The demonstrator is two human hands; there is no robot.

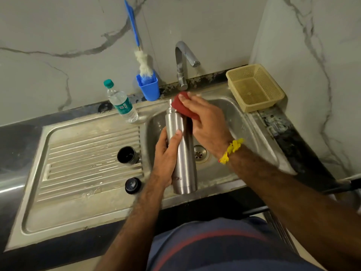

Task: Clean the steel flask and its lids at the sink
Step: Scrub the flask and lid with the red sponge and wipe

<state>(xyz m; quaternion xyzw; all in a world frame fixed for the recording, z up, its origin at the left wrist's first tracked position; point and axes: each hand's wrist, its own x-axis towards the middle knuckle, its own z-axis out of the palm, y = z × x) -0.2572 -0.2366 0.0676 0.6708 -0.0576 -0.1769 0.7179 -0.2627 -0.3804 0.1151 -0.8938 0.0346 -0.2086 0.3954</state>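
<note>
The steel flask (182,153) is held over the sink basin (230,122), neck pointing away from me, with no lid on it. My left hand (166,159) grips its body from the left. A red scrub pad (182,107) is pressed against the flask's shoulder and neck by my right hand (205,122). Two dark lids rest on the ribbed drainboard (84,163): a cup-shaped lid (128,155) lying near the basin edge, and a smaller cap (133,185) closer to me.
The tap (184,63) stands behind the basin, with no water visible. A blue holder with a bottle brush (147,83) and a plastic water bottle (121,101) stand at the back left. A beige plastic basket (256,87) sits at the back right corner.
</note>
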